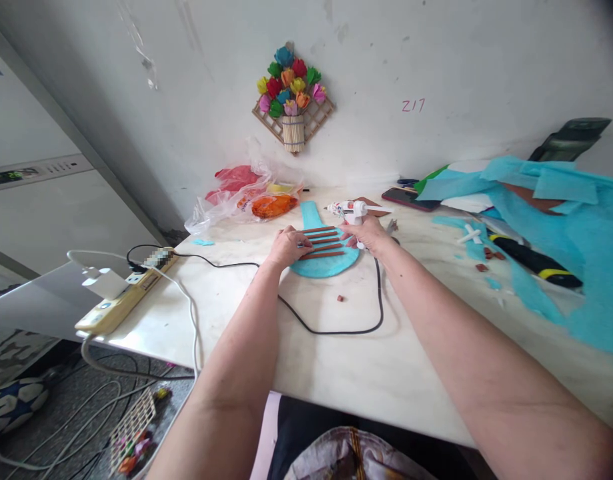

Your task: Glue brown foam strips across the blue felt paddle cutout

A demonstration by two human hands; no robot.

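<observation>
On the table lies a turquoise piece (319, 268) with a round body and a narrow tab at its far side. Several brown strips (329, 246) run across it in parallel rows. At their left ends is my left hand (289, 245), fingers bent and closed on a strip; the fingertips are partly hidden. My right hand (363, 233) is at the right ends, wrapped round a white glue gun (350, 209) whose nozzle points left. Its fingertips reach down close to the strips. A white glue stick (381, 209) sticks out of the gun's back.
A black cord (331, 332) loops in front of the piece, around a small brown bit (340, 298). To the left is a power strip (121, 297). Plastic bags (251, 197) lie behind; a black-and-yellow-handled tool (536, 259) and turquoise sheets (596, 287) lie right.
</observation>
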